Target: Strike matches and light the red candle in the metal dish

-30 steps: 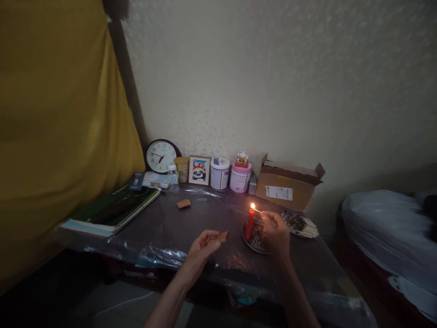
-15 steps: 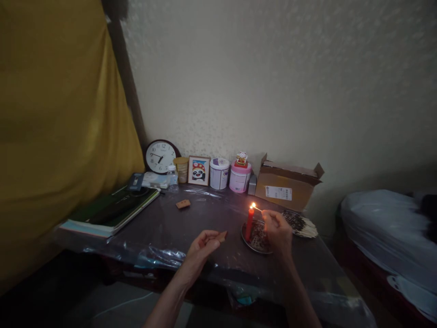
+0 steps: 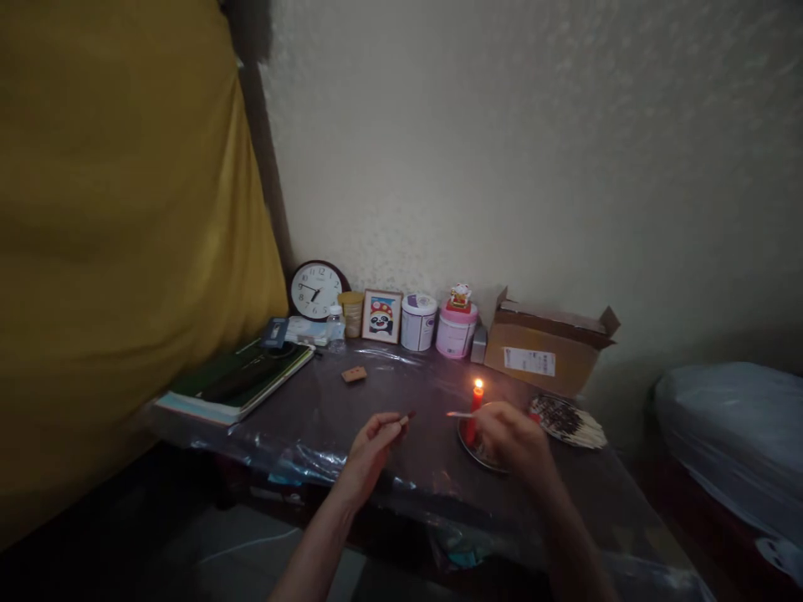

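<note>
A short red candle (image 3: 475,411) burns on a small metal dish (image 3: 472,443) on a dark, plastic-covered table (image 3: 389,393). My right hand (image 3: 514,439) is closed in a pinch on a thin matchstick (image 3: 457,414) that points left, just left of the candle; the hand is slightly blurred. My left hand (image 3: 371,447) is closed on a small brown matchbox (image 3: 405,418), held above the table's front part. A second small brown box (image 3: 354,374) lies farther back on the table.
Along the wall stand a round clock (image 3: 315,289), a framed panda picture (image 3: 381,316), two tins (image 3: 419,322), and an open cardboard box (image 3: 547,351). A plate heaped with sticks (image 3: 568,422) sits right of the candle. Books (image 3: 238,389) lie left. A yellow curtain (image 3: 125,234) hangs at left.
My right hand has pulled the matchstick away from the candle's flame and swung it down to the left; the match no longer touches the flame. The view shifted slightly left.
</note>
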`<state>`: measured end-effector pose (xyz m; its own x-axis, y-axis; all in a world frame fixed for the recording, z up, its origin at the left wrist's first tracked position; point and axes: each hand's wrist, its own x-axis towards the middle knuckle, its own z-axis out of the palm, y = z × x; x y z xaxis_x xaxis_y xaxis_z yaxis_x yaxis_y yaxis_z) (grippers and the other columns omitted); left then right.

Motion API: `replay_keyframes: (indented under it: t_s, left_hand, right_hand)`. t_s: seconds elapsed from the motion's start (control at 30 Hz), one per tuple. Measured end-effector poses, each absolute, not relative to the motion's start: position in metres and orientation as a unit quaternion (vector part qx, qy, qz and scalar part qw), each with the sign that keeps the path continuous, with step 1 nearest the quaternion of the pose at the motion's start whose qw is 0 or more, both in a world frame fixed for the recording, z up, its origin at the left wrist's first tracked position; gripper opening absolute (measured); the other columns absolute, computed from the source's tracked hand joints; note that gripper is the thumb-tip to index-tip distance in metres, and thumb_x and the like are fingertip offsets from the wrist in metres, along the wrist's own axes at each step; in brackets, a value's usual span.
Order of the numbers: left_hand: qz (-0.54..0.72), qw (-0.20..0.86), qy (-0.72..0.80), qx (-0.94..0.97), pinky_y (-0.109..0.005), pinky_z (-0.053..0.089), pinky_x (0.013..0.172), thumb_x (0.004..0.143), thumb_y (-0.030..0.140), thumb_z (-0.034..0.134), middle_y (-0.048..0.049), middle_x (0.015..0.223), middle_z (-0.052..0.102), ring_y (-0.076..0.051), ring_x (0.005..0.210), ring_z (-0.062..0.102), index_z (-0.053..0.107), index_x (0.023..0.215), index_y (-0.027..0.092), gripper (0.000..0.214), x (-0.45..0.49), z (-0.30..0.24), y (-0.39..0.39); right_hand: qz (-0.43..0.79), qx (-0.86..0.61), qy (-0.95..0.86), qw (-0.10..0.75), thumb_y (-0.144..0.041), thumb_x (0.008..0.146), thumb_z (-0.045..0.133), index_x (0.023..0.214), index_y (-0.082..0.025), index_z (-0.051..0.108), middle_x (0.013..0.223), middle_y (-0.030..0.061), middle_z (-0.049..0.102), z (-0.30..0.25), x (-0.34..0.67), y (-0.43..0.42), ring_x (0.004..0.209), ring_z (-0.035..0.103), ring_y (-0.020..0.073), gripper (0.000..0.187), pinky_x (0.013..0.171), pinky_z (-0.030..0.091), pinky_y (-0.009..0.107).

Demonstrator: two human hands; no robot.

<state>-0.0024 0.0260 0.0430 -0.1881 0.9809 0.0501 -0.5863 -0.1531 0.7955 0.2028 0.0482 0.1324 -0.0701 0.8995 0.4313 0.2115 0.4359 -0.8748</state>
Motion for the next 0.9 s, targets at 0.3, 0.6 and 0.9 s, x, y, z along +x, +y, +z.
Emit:
replay_keyframes:
  t_s: [0.3, 0.6, 0.9]
  left_hand:
    - [0.742, 0.522, 0.340, 0.248, -0.029, 0.044, 0.080, 0.061, 0.028, 0.075, -0.0055, 0.085, 0.072, -0.016, 0.083, 0.063, 0.068, 0.077, 0.016, 0.022, -0.027, 0.045, 0.025]
    - [0.735, 0.537, 0.337, 0.239, -0.027, 0.045, 0.078, 0.058, 0.027, 0.078, -0.0031, 0.081, 0.073, -0.014, 0.080, 0.064, 0.068, 0.077, 0.016, 0.024, -0.025, 0.039, 0.030]
    - [0.724, 0.546, 0.328, 0.264, -0.026, 0.046, 0.078, 0.063, 0.026, 0.073, -0.0049, 0.089, 0.072, -0.015, 0.084, 0.063, 0.069, 0.083, 0.016, 0.022, -0.012, 0.041, 0.033]
  right_hand:
    - [0.379, -0.388, -0.703, 0.460, -0.039, 0.073, 0.057, 0.058, -0.020, 0.057, 0.048, -0.0039, 0.047, 0.119, 0.203, 0.039, 0.047, 0.043, 0.0114, 0.023, 0.046, 0.035, 0.022]
    - [0.420, -0.376, -0.661, 0.495, -0.036, 0.074, 0.061, 0.071, -0.018, 0.060, 0.055, -0.0039, 0.054, 0.121, 0.245, 0.038, 0.053, 0.050, 0.0108, 0.018, 0.052, 0.041, 0.022]
    - [0.327, -0.503, -0.430, 0.674, -0.041, 0.051, 0.071, 0.063, -0.020, 0.062, 0.052, -0.0015, 0.057, 0.097, 0.370, 0.080, 0.045, 0.051, 0.0128, 0.026, 0.042, 0.040, 0.026]
